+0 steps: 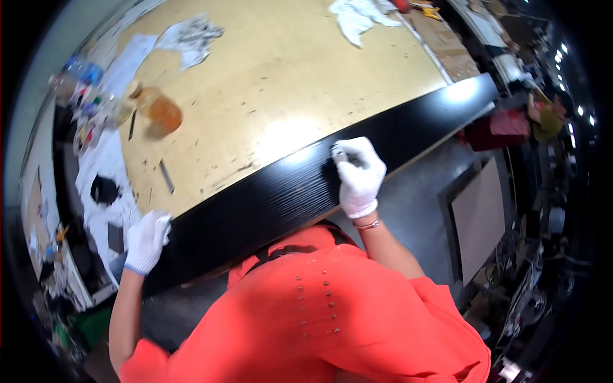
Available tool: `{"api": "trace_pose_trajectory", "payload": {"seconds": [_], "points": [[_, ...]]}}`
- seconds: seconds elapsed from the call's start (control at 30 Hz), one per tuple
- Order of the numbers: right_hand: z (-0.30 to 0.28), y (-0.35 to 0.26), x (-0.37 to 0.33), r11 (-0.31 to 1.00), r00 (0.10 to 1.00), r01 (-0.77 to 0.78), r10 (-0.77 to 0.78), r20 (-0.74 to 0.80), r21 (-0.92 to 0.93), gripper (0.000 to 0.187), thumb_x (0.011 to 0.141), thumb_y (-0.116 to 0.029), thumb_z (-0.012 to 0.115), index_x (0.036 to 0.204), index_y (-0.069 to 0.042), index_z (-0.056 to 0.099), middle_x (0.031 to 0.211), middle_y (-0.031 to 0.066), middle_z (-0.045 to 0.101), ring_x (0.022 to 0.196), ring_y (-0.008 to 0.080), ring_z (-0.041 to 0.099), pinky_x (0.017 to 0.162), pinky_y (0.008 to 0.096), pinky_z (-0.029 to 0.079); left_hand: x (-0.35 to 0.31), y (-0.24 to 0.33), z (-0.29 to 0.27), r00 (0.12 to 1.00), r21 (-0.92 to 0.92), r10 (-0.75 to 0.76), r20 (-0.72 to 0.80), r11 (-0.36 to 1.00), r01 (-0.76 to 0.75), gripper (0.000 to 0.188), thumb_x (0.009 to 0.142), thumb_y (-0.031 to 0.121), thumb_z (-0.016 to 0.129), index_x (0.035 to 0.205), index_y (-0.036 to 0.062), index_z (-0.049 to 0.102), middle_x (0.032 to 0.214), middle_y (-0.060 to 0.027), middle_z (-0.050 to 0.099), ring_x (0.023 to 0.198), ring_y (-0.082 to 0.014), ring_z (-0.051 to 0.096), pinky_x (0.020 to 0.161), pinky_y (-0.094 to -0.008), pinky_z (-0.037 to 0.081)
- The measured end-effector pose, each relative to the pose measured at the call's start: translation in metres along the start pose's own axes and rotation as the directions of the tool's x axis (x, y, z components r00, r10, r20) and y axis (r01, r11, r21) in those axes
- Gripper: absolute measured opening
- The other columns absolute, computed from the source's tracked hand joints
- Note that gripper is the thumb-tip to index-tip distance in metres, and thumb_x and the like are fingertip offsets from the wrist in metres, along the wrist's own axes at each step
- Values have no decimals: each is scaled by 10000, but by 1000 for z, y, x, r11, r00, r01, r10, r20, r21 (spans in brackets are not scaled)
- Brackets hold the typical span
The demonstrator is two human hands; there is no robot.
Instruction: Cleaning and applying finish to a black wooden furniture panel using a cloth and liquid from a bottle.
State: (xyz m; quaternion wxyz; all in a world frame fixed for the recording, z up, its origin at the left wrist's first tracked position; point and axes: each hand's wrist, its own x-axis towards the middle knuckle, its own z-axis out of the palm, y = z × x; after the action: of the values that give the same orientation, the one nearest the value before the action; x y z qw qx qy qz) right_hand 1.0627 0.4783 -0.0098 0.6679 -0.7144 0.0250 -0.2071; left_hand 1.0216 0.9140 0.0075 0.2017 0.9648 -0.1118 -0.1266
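Long black board [290,191], glossy, streaked, left fingers [164,228] curled at its end, right fingers [348,152] bunched, grips unclear

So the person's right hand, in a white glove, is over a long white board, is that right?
Not quite: the head view shows that the long board is black, not white. The rest is right: the right hand, in a white glove, is over it.
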Motion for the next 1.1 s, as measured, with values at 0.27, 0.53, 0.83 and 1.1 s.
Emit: {"api": "trace_pose_trajectory", "payload": {"seconds": [0.27, 0.53, 0.83, 1.1], "points": [[14, 20, 5, 979, 986, 157, -148, 81, -127, 103, 764, -3, 700, 867, 0, 708, 837, 90, 679, 770, 168, 653, 713, 299, 527, 122, 135, 63, 974, -104, 220, -45, 969, -224, 231, 1009, 236, 547, 1124, 69, 658, 876, -153, 708, 724, -316, 704, 697, -425, 548], [-78, 13, 38, 995, 990, 90, -93, -108, -30, 133, 760, 14, 657, 878, 1, 719, 858, 70, 698, 747, 121, 642, 672, 268, 517, 118, 117, 65, 972, 8, 233, -30, 972, -233, 254, 1004, 169, 520, 1182, 36, 641, 948, -200, 699, 779, -363, 695, 719, -447, 539], [-310, 84, 224, 994, 889, 26, 26, -457, 108, 138, 850, 24, 622, 952, 29, 715, 862, 52, 725, 723, 70, 621, 641, 211, 494, 277, 338, 119, 974, -122, 209, 91, 973, -197, 238, 999, 177, 524, 1149, 45, 653, 845, -180, 716, 698, -336, 709, 708, -438, 556], [-350, 92, 258, 996, 910, 45, -11, -415, 72, 36, 858, 14, 668, 880, 0, 693, 842, 24, 619, 710, 74, 556, 608, 233, 443, 516, 609, 219, 851, 76, 518, 87, 848, -524, 276, 1009, 302, 545, 1061, 53, 653, 871, -215, 717, 840, -421, 690, 778, -504, 541]]}}
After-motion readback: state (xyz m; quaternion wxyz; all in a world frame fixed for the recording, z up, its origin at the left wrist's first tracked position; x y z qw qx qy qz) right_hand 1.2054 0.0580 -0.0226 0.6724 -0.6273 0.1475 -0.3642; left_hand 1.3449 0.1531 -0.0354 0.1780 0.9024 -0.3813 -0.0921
